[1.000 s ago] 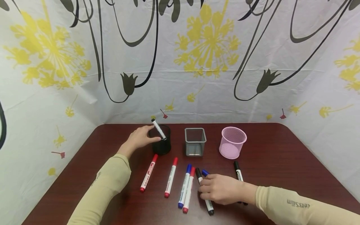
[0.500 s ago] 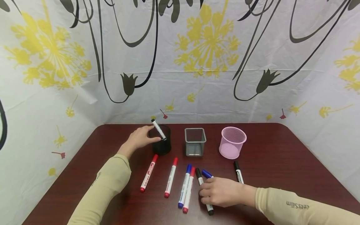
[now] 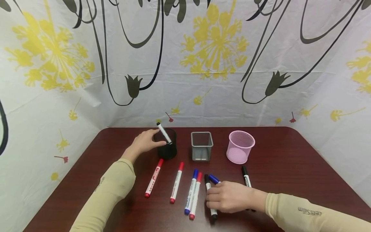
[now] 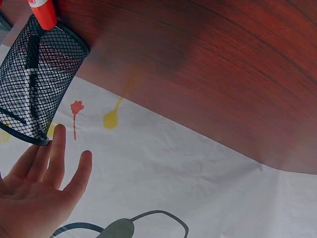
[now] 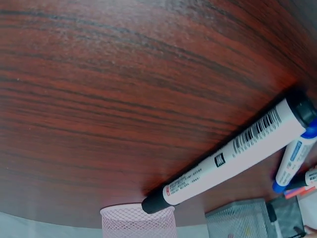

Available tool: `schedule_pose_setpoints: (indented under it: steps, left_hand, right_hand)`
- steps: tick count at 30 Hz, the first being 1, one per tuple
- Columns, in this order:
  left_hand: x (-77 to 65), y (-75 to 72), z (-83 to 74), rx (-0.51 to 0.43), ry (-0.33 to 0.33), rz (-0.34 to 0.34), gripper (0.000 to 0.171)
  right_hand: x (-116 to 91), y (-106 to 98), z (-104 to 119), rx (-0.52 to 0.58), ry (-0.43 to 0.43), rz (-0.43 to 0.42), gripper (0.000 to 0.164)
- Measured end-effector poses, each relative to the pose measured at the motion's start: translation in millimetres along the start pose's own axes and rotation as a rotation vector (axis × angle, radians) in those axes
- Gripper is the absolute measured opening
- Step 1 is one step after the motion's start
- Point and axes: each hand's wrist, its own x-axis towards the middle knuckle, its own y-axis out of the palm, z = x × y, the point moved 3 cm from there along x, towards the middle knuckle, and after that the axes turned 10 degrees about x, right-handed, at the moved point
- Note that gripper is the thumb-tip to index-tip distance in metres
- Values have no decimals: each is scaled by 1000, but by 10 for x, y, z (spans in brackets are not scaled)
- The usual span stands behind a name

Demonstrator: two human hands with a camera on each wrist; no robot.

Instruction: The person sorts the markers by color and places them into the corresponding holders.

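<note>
My left hand is at the rim of a black mesh pen cup, fingers fairly straight and touching it. A white marker with a black end leans in this cup. The left wrist view has the same hand at the cup's rim. My right hand pinches a black-capped white marker from above, covering its middle. Under that hand's edge lies a blue-capped marker, mostly hidden. Another black-capped marker lies beneath the right wrist.
A grey square mesh holder and a pink mesh cup stand to the right of the black cup. Two red markers lie apart on the dark red table. A blue marker lies beside another red marker.
The black-capped marker in my right hand has turned slightly, its lower end shifting left. The right hand has moved only a little; my left hand stays at the black cup.
</note>
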Motion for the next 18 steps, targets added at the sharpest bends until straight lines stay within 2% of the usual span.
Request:
schedule_pose_setpoints:
  steps: [5,12,18]
  left_hand:
    - [3,3,-3,-4,0,-1,75]
    - [-2,2,-3,-2,-2,-3,75]
    - [-2,0,-2,-1,-4,-8,76]
  right_hand:
    - [10,-90,-39,-34,10,-55,31]
    - [33,-242,-122,25,49,-202,26]
    - [57,-337,-168,42,57,-250,26]
